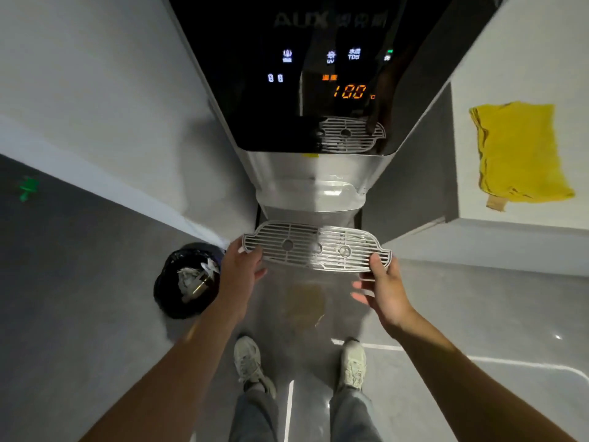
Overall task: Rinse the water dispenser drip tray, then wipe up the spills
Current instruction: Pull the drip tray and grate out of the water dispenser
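Straight ahead of both hands rises the water dispenser point(318, 90), a tall unit with a glossy black panel showing orange digits, the grille's reflection shining in the glass. Below the panel sits its pale, curved dispensing bay, just beyond the fingertips. Right of the right hand, a white counter point(526, 234) carries a crumpled yellow cloth point(518, 151), well apart from everything. The floor underfoot is smooth grey, shiny, with a yellowish puddle point(306, 301) lying between the hands and the person's pale sneakers. Just left of the left hand stands a round black-lined waste bin point(186, 280) holding crumpled paper. And the piece itself: the drip tray grille point(315, 247), a flat, slotted, silvery plate with rounded ends and small round bosses, is held level in front of the bay. The left hand point(243, 266) pinches its left end, thumb on top. The right hand point(384, 285) grips the right end, thumb over the slats, other fingers spread loosely beneath.
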Tool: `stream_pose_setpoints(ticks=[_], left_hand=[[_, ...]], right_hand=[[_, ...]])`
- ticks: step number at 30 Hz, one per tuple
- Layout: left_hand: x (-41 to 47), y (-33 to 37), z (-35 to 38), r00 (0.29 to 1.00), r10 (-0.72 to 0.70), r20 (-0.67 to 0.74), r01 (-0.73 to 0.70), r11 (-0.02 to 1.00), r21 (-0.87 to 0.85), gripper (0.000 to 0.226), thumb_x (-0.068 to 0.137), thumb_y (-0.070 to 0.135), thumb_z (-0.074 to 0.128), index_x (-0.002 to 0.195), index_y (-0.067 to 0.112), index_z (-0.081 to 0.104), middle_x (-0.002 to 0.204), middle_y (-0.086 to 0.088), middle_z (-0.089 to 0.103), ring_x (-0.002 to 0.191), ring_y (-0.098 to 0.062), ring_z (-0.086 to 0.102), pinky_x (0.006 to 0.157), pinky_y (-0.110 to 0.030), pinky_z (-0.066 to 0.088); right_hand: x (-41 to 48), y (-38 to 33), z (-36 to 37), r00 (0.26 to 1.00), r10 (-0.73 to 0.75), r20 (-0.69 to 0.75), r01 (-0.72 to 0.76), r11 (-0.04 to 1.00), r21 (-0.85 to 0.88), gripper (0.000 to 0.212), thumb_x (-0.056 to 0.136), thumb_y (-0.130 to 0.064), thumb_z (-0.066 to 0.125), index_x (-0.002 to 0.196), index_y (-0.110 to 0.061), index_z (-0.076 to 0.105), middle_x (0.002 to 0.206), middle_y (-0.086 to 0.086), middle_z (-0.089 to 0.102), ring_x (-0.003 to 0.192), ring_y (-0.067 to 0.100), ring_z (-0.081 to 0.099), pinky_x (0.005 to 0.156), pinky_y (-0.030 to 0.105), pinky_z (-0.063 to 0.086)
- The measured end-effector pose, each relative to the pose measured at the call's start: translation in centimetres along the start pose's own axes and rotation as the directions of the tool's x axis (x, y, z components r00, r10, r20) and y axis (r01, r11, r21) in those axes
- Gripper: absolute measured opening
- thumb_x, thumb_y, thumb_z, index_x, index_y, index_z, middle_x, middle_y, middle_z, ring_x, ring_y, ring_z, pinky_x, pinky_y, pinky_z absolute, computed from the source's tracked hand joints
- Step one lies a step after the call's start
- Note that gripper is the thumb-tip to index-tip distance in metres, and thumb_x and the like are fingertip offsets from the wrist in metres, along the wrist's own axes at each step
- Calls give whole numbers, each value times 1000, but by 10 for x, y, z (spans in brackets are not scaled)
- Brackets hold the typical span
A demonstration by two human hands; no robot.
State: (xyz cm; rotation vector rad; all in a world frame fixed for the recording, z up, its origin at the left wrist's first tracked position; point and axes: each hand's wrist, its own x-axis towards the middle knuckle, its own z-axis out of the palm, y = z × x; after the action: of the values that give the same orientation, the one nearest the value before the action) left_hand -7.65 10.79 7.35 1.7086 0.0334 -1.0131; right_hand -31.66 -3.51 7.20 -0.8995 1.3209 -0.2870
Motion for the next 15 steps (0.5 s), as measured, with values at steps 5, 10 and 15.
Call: stream_pose_setpoints(ticks=[5, 10, 15], left_hand=[[-111, 15, -1, 996, 52, -69, -51, 998, 19, 24, 104, 9, 55, 125, 15, 64, 91, -2, 68, 71, -5, 69, 74, -34, 57], [-216, 39, 23, 986, 87, -143, -96, 994, -51, 21, 103, 8, 54, 98, 24, 67, 80, -1, 68, 67, -13, 64, 68, -31, 51], [-296, 41, 48, 980, 183, -76, -187, 981, -44, 18, 101, 13, 60, 112, 23, 71, 86, 7, 78, 72, -4, 71, 69, -26, 57]], right_hand=[[-88, -5, -36, 999, 10, 33, -11, 999, 33, 23, 107, -45, 45, 127, -32, 48, 111, 11, 68, 83, 23, 68, 72, 37, 63], [-173, -16, -84, 995, -23, 98, 11, 993, 120, 24, 105, -44, 51, 122, -28, 49, 94, 10, 65, 72, 22, 64, 66, 38, 60], [-242, -21, -139, 998, -61, 31, 55, 985, 162, 22, 107, -40, 49, 120, -22, 48, 96, 12, 61, 77, 26, 61, 66, 42, 56]])
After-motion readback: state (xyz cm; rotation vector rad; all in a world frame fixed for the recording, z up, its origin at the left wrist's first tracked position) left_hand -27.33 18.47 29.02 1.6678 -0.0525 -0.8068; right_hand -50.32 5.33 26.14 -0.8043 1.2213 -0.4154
